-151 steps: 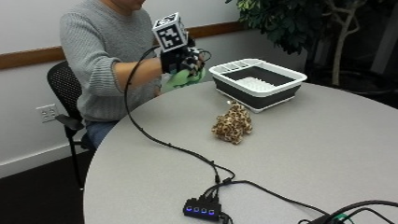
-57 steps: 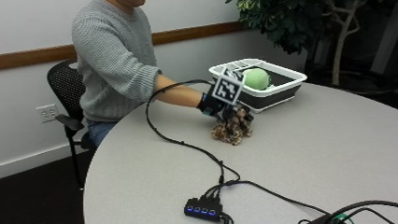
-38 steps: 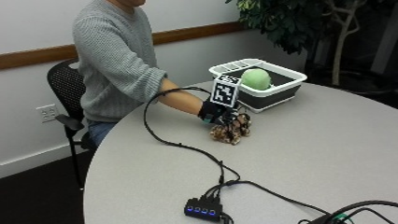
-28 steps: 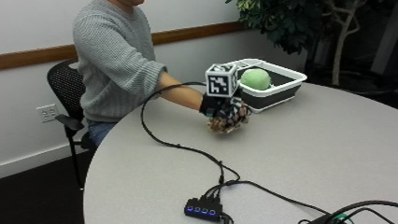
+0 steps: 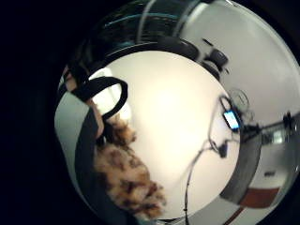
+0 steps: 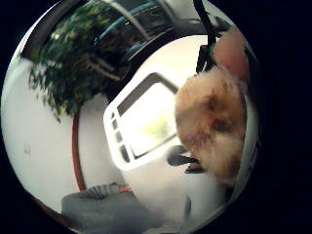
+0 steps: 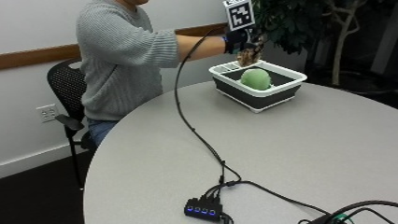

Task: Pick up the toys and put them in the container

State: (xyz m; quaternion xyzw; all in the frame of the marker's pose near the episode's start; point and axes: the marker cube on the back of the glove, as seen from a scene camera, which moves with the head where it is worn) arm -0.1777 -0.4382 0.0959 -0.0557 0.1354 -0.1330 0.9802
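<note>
We see the gloved right hand (image 7: 238, 41) raised above the near corner of the container (image 7: 281, 91), its fingers curled round a brown furry toy (image 7: 249, 56) that hangs below it in the air. Lower down, a green toy (image 7: 255, 78) lies inside the container on the tabletop (image 7: 298, 149)
</note>
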